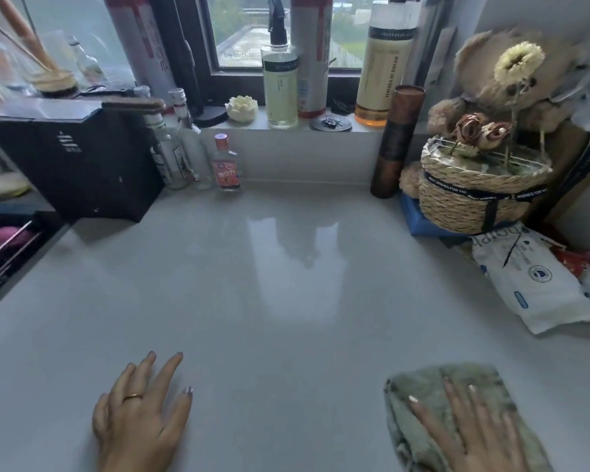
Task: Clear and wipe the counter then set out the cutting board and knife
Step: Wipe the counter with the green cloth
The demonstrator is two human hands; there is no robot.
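A: Where's the cloth point(419, 407)?
B: At five o'clock on the counter point(286, 301), lying flat, long axis running from eleven toward five, far end pointing at eleven.
A: And the right hand point(470, 430)?
B: Pressed flat on the cloth, fingers point(423, 412) spread wide, gripping nothing.
A: Left hand point(140, 413)?
B: At seven o'clock, palm down on bare counter, fingers loosely splayed, empty, ring on one finger.
A: Room to move?
B: Open through the middle up to twelve. Hemmed at ten by a black box point(72, 161) and bottles point(184, 151), at two by a woven basket point(474, 199), at three by a wipes pack point(539, 287).
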